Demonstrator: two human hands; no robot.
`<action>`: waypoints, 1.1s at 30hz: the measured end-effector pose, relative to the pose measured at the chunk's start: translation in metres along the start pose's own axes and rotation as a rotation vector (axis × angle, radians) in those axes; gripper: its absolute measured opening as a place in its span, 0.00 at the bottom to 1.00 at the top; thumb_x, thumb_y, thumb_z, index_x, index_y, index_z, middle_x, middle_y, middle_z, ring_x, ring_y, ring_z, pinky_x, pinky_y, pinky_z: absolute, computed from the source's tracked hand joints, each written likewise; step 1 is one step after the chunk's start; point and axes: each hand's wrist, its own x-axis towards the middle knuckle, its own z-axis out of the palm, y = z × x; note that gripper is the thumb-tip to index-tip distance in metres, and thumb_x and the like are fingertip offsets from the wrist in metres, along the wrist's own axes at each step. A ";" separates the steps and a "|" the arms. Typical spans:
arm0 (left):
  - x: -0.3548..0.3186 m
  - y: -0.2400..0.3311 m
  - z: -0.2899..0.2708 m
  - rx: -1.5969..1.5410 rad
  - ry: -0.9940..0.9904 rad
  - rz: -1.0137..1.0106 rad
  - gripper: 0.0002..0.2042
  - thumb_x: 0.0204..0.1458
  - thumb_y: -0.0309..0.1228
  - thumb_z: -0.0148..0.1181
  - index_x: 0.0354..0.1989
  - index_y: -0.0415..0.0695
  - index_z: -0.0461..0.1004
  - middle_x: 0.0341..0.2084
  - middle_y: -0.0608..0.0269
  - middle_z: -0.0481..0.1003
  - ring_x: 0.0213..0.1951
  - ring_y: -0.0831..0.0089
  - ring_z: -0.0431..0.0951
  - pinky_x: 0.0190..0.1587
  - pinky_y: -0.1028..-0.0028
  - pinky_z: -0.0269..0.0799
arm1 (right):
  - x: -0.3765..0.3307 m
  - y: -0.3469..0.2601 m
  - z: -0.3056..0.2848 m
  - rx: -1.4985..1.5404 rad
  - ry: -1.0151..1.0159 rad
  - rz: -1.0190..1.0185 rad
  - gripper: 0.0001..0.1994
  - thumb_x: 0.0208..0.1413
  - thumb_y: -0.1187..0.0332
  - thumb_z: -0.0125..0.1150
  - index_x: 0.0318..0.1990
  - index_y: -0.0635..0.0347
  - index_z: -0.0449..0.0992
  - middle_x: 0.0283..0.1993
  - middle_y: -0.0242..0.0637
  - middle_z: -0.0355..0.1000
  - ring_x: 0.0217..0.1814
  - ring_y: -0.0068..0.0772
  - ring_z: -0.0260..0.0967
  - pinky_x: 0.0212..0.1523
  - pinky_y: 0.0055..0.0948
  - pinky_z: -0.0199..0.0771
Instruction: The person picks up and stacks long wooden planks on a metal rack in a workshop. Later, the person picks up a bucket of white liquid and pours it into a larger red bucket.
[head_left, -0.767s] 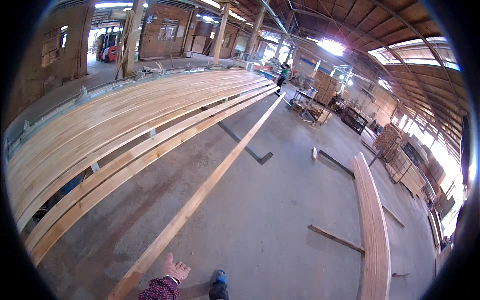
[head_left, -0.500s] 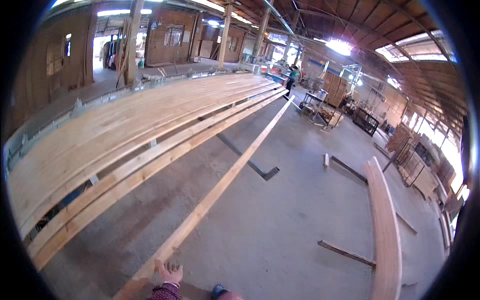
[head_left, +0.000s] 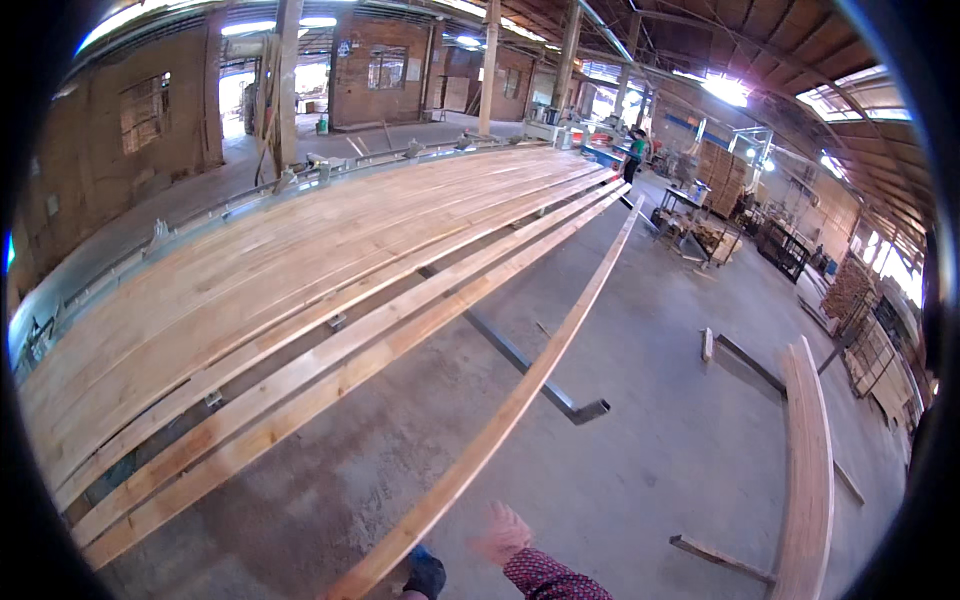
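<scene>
My right hand (head_left: 505, 535), in a red patterned sleeve, is at the lower edge with fingers apart and holds nothing. It is blurred and hovers just right of the near end of a very long pale plank (head_left: 520, 400) that runs across the concrete floor toward the far end of the hall. A dark shoe tip (head_left: 425, 575) shows beside the plank's near end. My left hand is out of sight.
A wide bed of long planks (head_left: 250, 280) lies on a low rack at left. A stack of boards (head_left: 810, 470) lies at right, with a short loose piece (head_left: 720, 555) near it. A metal rail (head_left: 520, 360) crosses the floor. A person in green (head_left: 635, 150) stands far off.
My hand rested on the long plank's near end before; now it is off the plank and to its right. The view has swung left and lower.
</scene>
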 end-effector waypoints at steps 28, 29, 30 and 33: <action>0.021 0.142 -0.053 -0.347 0.199 -0.533 0.12 0.56 0.40 0.56 0.29 0.44 0.73 0.21 0.62 0.71 0.25 0.69 0.73 0.27 0.68 0.72 | 0.150 0.046 0.013 -0.452 -0.698 -0.548 0.16 0.53 0.54 0.55 0.43 0.53 0.77 0.35 0.43 0.76 0.42 0.43 0.74 0.43 0.45 0.72; 0.018 0.141 -0.048 -0.343 0.198 -0.536 0.12 0.56 0.40 0.56 0.29 0.44 0.73 0.21 0.62 0.71 0.25 0.69 0.72 0.27 0.68 0.72 | 0.149 0.039 -0.012 -0.415 -0.715 -0.551 0.18 0.53 0.55 0.56 0.46 0.55 0.78 0.37 0.45 0.78 0.45 0.45 0.76 0.45 0.46 0.73; 0.016 0.140 -0.043 -0.339 0.196 -0.535 0.12 0.56 0.40 0.56 0.29 0.44 0.73 0.21 0.62 0.71 0.24 0.69 0.72 0.27 0.68 0.72 | 0.147 0.041 -0.013 -0.388 -0.763 -0.510 0.18 0.52 0.55 0.56 0.47 0.55 0.77 0.37 0.46 0.78 0.45 0.45 0.76 0.46 0.46 0.73; 0.004 0.136 -0.035 -0.314 0.204 -0.540 0.12 0.56 0.40 0.56 0.29 0.44 0.72 0.20 0.63 0.71 0.24 0.69 0.72 0.27 0.68 0.72 | 0.139 0.067 0.030 -0.473 -0.835 -0.449 0.20 0.52 0.55 0.57 0.49 0.55 0.76 0.37 0.47 0.78 0.44 0.46 0.76 0.46 0.46 0.73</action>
